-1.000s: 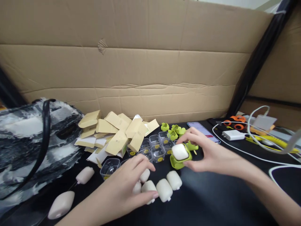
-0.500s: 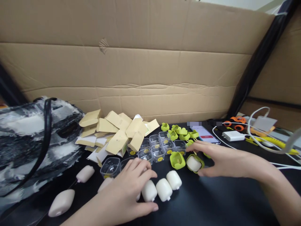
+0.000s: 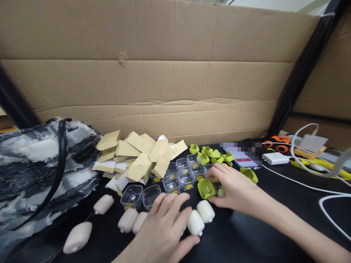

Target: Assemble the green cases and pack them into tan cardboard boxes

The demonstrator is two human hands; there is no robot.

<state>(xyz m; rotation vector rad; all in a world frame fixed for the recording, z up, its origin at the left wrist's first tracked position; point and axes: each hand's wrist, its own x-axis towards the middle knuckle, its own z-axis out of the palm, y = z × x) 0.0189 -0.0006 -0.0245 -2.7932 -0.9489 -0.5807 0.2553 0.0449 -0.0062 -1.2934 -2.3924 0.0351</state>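
My left hand (image 3: 168, 228) lies palm down with spread fingers over a row of white barrel-shaped pieces with small nubs. Its fingertips are beside one white piece (image 3: 195, 223), and part of the row is hidden under the hand. My right hand (image 3: 229, 187) reaches in from the right, thumb and fingers apart around the near-right side of a green petal-edged cup (image 3: 207, 188). Whether it touches the cup I cannot tell. Behind the right fingers, a second green cup with a white piece (image 3: 221, 191) in it is mostly hidden. Another white piece (image 3: 205, 210) lies just in front.
Clear plastic boxes (image 3: 172, 182) with yellow stickers stand behind the hands. Flattened cardboard boxes (image 3: 139, 160) pile up at back left, beside a black-and-white bag (image 3: 41, 175). More green cups (image 3: 211, 153), a phone (image 3: 241, 157) and a charger (image 3: 275, 158) with cables lie at back right.
My right hand has moved left from the cup with the white piece to the neighbouring green cup. My left hand has shifted slightly right along the white pieces. The view has shifted slightly.
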